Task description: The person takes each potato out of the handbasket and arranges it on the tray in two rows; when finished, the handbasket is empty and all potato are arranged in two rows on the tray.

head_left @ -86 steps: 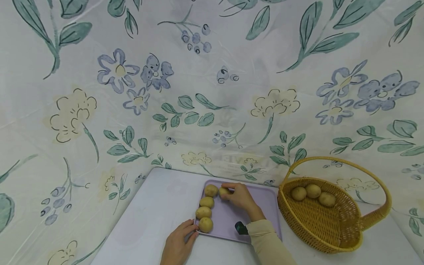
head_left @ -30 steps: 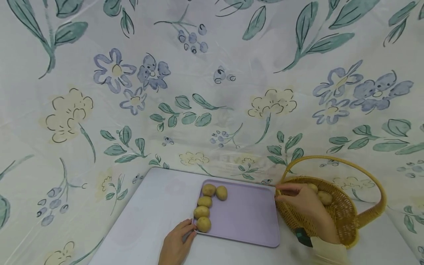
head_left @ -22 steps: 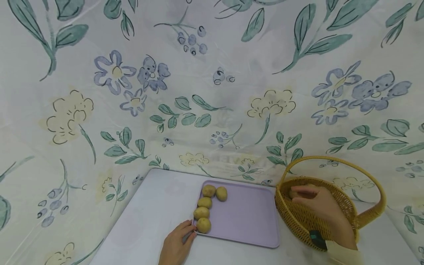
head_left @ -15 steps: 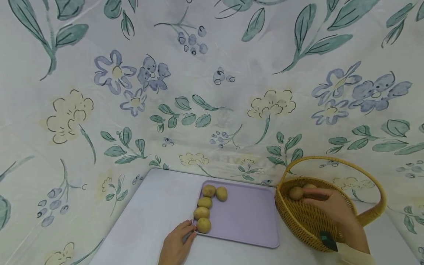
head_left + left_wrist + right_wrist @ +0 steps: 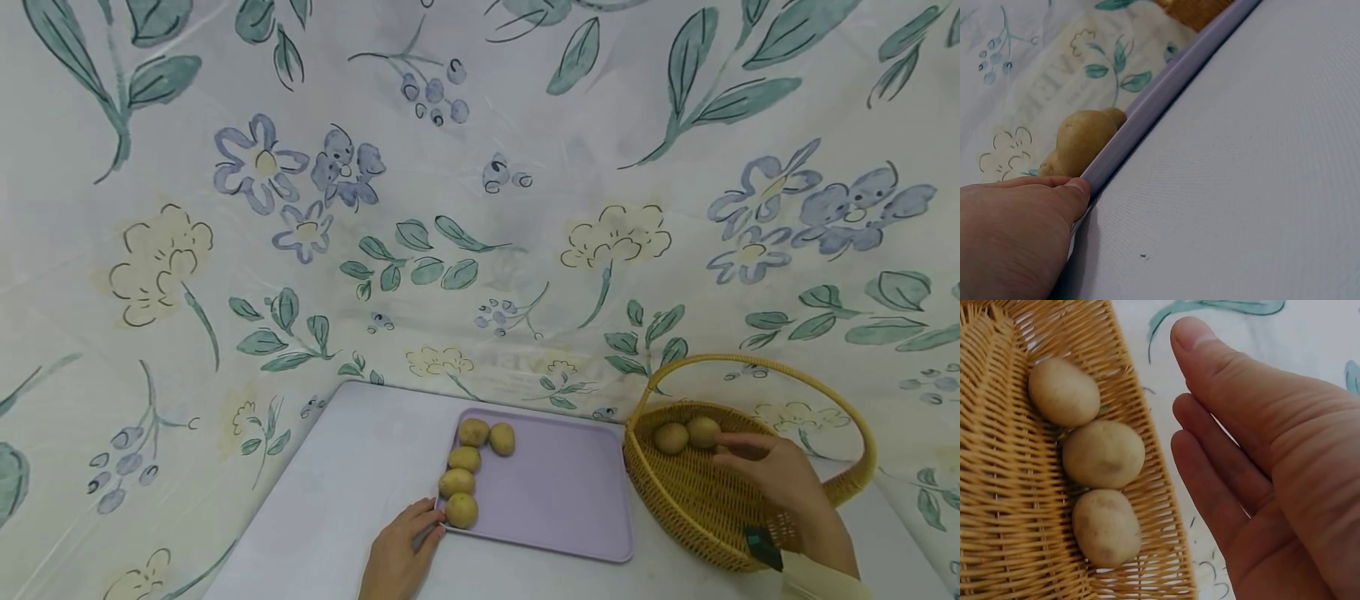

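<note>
My left hand (image 5: 401, 546) pinches the near left corner of a lilac tray (image 5: 555, 492); in the left wrist view the thumb (image 5: 1075, 190) lies on its rim. Several potatoes (image 5: 457, 482) stand in a column along the tray's left side, and one more potato (image 5: 502, 438) lies beside the farthest. On the right, my right hand (image 5: 783, 475) is over a wicker basket (image 5: 675, 508), its fingers loosely bent and holding nothing. Three potatoes sit in the basket in the right wrist view: an upper one (image 5: 1064, 392), a middle one (image 5: 1104, 454) and a lower one (image 5: 1107, 529).
The basket's tall arched handle (image 5: 750, 358) rises over its far side and comes down beside my right wrist. A white table (image 5: 337, 467) lies under everything, with a floral cloth (image 5: 450, 250) hanging behind it. A dark band (image 5: 763, 546) is on my right wrist.
My right hand has let go of a potato at the tray's far side, moved right to the basket and shifted further right over its potatoes. My left hand has stayed at the tray corner.
</note>
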A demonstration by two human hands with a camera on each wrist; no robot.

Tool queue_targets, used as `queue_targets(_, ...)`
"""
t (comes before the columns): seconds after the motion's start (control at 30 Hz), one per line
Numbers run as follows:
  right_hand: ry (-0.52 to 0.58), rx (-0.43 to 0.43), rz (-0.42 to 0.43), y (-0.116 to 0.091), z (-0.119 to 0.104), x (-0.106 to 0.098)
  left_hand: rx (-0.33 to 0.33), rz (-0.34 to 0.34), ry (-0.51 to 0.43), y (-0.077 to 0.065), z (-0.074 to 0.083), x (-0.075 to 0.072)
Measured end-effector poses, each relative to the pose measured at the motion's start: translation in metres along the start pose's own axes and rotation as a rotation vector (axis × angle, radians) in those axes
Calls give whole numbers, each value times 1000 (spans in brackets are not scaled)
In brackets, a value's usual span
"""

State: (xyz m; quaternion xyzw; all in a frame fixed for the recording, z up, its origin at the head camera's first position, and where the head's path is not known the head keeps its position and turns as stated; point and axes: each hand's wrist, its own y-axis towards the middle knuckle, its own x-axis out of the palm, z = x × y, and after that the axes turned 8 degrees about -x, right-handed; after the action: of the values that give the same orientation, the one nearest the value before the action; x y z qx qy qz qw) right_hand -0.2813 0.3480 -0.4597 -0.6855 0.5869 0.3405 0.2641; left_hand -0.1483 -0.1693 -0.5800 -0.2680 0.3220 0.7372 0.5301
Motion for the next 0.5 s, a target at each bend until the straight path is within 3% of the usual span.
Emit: queue_targets(0.5, -46, 42, -18, 10, 24, -1, -7, -9, 2, 0, -1, 0)
